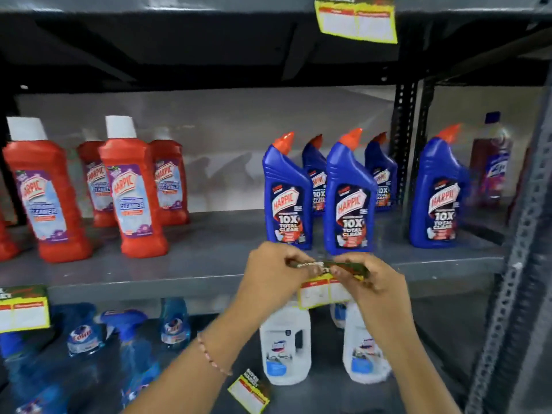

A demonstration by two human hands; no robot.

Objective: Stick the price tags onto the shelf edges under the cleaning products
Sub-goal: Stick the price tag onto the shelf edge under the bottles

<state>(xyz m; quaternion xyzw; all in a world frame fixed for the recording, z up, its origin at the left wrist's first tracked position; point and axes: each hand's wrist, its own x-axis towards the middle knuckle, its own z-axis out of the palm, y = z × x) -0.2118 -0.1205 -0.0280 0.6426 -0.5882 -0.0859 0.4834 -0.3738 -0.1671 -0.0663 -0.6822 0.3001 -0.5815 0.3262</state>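
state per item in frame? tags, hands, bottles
Price tag: held at middle shelf edge, top folded over.
Left hand: pinching tag.
Right hand: pinching tag.
Left tag: stuck.
Top tag: stuck.
Loose tag: lying on lower shelf.
Blue bottles: upright, capped.

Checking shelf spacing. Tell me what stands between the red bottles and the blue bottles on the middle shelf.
Nothing: in the head view, the shelf is bare between the red bottles and the blue bottles.
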